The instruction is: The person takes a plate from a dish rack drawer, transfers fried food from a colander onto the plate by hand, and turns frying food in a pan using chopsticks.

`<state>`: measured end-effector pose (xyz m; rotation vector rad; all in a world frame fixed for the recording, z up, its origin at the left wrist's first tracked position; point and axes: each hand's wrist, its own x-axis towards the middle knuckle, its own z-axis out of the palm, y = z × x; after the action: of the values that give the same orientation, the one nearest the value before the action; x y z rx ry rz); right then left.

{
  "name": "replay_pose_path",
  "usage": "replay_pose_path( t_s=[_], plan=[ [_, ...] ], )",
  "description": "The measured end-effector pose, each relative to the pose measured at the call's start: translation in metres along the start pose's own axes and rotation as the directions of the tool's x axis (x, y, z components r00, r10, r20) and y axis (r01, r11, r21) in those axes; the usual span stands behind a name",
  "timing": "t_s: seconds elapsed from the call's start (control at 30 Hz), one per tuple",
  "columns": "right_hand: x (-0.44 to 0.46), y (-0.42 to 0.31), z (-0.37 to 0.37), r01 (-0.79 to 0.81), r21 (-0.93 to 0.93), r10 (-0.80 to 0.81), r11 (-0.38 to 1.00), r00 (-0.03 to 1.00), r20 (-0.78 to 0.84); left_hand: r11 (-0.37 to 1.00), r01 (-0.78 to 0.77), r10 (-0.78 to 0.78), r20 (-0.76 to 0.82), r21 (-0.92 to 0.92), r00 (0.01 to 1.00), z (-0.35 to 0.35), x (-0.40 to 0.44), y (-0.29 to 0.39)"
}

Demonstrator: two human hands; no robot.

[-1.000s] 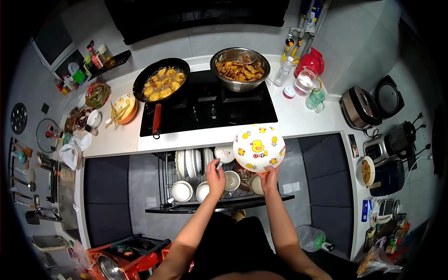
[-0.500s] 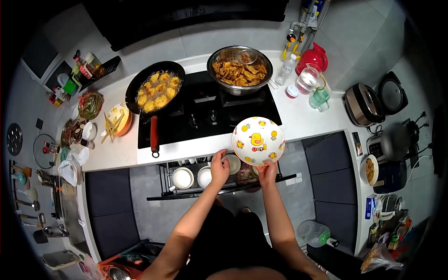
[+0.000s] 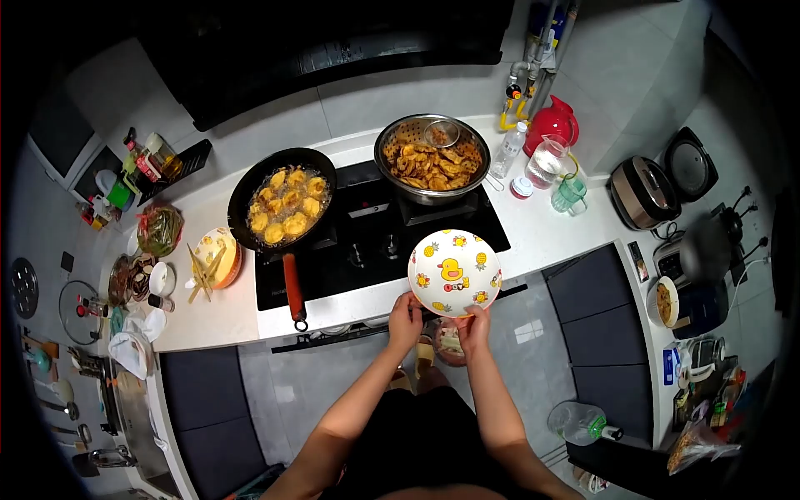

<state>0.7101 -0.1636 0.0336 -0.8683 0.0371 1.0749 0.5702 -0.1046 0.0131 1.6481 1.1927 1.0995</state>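
A white plate [image 3: 454,298] with a yellow duck and pineapples printed on it is held in front of the stove's near edge. My right hand [image 3: 474,330] grips its lower rim, thumb on top. At the lower left rim, my left hand [image 3: 405,322] has its fingers closed against the edge; its fingertips are partly hidden. Beyond the plate, a steel colander [image 3: 385,175] of fried pieces stands on the stove. To its left, a black wok [image 3: 242,200] holds battered pieces [image 3: 295,223] frying in bubbling oil.
An orange bowl [image 3: 237,268] with chopsticks sits left of the wok. A red jug [image 3: 553,125], a glass pitcher [image 3: 546,171] and a green mug [image 3: 570,195] stand right of the colander. The wok's red handle [image 3: 292,287] juts over the counter edge. A rice cooker [image 3: 643,193] is farther right.
The drawer of white bowls and cups below the counter has been pushed in, its contents now out of sight. My left hand has come up to the plate's rim. The view has shifted.
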Motion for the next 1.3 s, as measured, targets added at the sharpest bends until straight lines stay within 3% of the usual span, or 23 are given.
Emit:
replay_pose_path(
  t_s=[0.13, 0.23, 0.37, 0.47, 0.63, 0.7, 0.87, 0.97, 1.0, 1.1, 1.13, 1.17, 1.2, 1.23, 1.27, 1.3],
  plan=[
    [0.007, -0.004, 0.013, 0.010, 0.025, -0.010, 1.000, 1.000, 0.014, 0.997, -0.075, 0.075, -0.023, 0.016, 0.997, -0.003, 0.017, 0.009],
    [0.011, -0.019, 0.024, 0.015, -0.036, -0.015, 0.999, 1.000, 0.020, 0.923, 0.241, -0.224, 0.092, -0.301, 0.970, 0.002, 0.033, 0.023],
    [0.041, -0.036, 0.016, -0.096, -0.130, 0.101, 0.987, 0.994, 0.032, 0.745, 0.428, -0.370, 0.216, -0.512, 0.903, 0.020, 0.054, 0.003],
    [0.069, -0.046, 0.002, -0.142, -0.179, 0.147, 0.974, 0.989, 0.018, 0.749, 0.488, -0.413, 0.259, -0.448, 0.873, 0.041, 0.065, -0.005],
    [0.109, -0.087, -0.016, -0.190, -0.297, 0.143, 0.936, 0.975, -0.173, 0.811, 0.484, -0.402, 0.288, -0.329, 0.869, 0.108, 0.086, -0.007],
    [0.141, -0.105, -0.037, -0.210, -0.419, 0.149, 0.883, 0.973, -0.175, 0.833, 0.472, -0.416, 0.236, -0.288, 0.878, 0.137, 0.094, -0.009],
    [0.192, -0.135, -0.043, -0.267, -0.503, 0.220, 0.822, 0.964, -0.151, 0.867, 0.478, -0.474, 0.058, -0.143, 0.878, 0.184, 0.106, -0.010],
    [0.224, -0.131, -0.076, -0.258, -0.512, 0.274, 0.820, 0.961, -0.045, 0.939, 0.344, -0.343, -0.067, 0.005, 0.937, 0.197, 0.101, -0.020],
    [0.225, -0.129, -0.073, -0.273, -0.489, 0.251, 0.829, 0.961, -0.113, 0.925, 0.377, -0.374, -0.058, 0.051, 0.926, 0.197, 0.099, -0.020],
    [0.229, -0.139, -0.073, -0.250, -0.535, 0.234, 0.807, 0.967, -0.099, 0.840, 0.514, -0.509, 0.075, -0.174, 0.858, 0.195, 0.100, -0.025],
    [0.242, -0.141, -0.073, -0.226, -0.805, 0.206, 0.549, 0.970, -0.131, 0.827, 0.541, -0.530, 0.111, -0.151, 0.841, 0.191, 0.103, -0.025],
    [0.248, -0.137, -0.071, -0.028, -0.895, -0.037, 0.446, 0.998, -0.050, 0.883, 0.460, -0.464, -0.025, -0.091, 0.885, 0.188, 0.106, -0.026],
    [0.250, -0.134, -0.064, 0.147, -0.945, -0.265, 0.292, 0.962, 0.067, 0.924, 0.383, -0.381, -0.154, -0.015, 0.912, 0.181, 0.108, -0.019],
    [0.249, -0.131, -0.056, 0.283, -0.954, -0.462, 0.102, 0.863, 0.207, 0.948, 0.311, -0.281, -0.270, 0.073, 0.921, 0.171, 0.111, -0.003],
    [0.254, -0.130, -0.044, 0.457, -0.887, -0.602, 0.068, 0.727, 0.329, 0.979, 0.195, -0.160, -0.375, 0.056, 0.913, 0.158, 0.120, 0.010],
    [0.252, -0.135, -0.022, 0.517, -0.826, -0.528, 0.223, 0.777, 0.344, 0.997, 0.078, -0.059, -0.450, 0.025, 0.891, 0.146, 0.131, 0.020]
  ],
)
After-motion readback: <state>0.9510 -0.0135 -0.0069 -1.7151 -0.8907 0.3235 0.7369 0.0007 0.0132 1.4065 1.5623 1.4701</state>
